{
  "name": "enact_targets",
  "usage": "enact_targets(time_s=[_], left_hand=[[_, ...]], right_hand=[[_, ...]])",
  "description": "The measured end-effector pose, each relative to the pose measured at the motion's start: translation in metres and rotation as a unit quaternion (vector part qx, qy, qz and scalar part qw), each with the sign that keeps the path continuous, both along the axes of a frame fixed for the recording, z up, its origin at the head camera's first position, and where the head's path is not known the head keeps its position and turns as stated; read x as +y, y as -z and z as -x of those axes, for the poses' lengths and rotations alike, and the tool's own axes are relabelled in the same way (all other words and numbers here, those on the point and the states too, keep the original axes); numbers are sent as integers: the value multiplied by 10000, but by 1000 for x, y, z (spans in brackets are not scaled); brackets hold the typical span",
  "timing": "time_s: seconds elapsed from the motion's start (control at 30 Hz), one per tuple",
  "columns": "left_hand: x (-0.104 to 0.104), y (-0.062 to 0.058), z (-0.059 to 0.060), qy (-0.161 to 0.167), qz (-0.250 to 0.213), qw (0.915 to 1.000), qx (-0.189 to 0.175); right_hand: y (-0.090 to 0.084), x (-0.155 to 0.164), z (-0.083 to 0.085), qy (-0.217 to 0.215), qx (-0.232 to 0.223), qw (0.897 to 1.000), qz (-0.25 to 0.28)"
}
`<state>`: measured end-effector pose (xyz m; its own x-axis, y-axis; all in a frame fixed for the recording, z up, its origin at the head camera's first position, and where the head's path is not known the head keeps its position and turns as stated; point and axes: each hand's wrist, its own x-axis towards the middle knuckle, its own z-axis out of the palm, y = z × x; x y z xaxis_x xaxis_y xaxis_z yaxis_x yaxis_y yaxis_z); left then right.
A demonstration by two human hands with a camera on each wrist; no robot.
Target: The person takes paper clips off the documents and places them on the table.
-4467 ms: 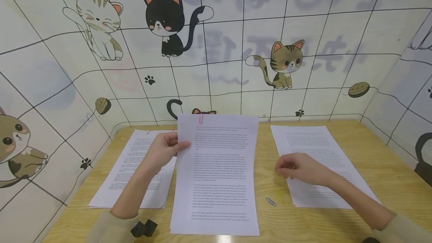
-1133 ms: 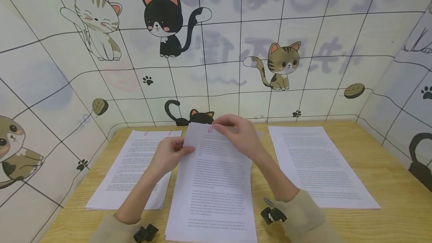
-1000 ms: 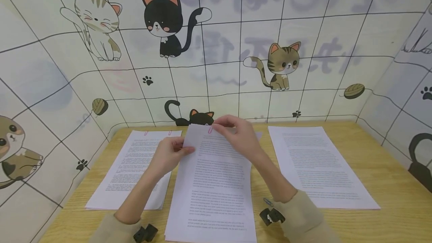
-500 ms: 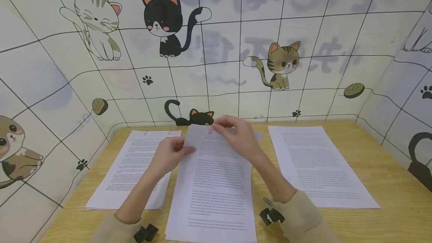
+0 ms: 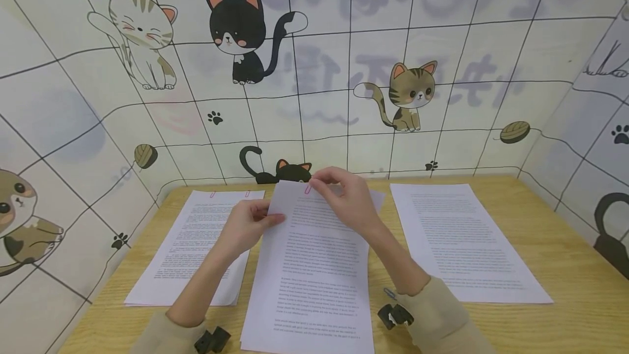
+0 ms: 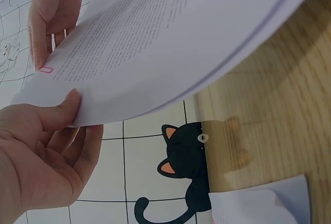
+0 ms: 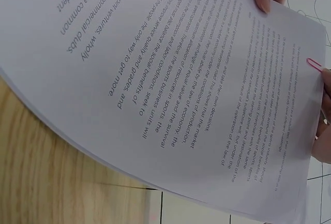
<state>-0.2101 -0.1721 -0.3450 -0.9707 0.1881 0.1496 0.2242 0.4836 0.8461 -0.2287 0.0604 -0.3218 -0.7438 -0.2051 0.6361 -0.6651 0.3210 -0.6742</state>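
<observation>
A stack of printed sheets (image 5: 319,266) is propped up in the middle, its top edge raised and its lower end near the front of the table. My left hand (image 5: 245,228) pinches its left edge, thumb in front and fingers behind. At the top edge sits a pink paper clip (image 5: 308,189). My right hand (image 5: 346,198) pinches the clip's outer end between thumb and fingertips, as the left wrist view also shows with the clip (image 6: 46,70) right at the thumb tip. Behind the paper, part of the right fingers is hidden.
To the left lies a stack of papers (image 5: 196,245) with two pink clips along its top. Another printed stack (image 5: 472,245) lies to the right. A blue paper clip (image 5: 390,293) rests beside the right sleeve on the wooden table (image 5: 565,255). A cat-patterned wall covering (image 5: 324,113) stands behind.
Since the oldest frame, my right hand has moved from beside the loose clips to the pink clip at the stack's top. The stack tilts slightly more; the last second shows only tiny shifts.
</observation>
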Motion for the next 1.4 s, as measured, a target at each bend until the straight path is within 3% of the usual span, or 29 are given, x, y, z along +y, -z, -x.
enact_targets(time_s=[0.57, 1.4], left_hand=[[1, -4, -3, 82, -69, 9999, -49], [-2, -5, -2, 114, -122, 9998, -88]], right_hand=[[5, -3, 1, 163, 412, 9988, 216], [8, -4, 3, 130, 384, 9952, 886]])
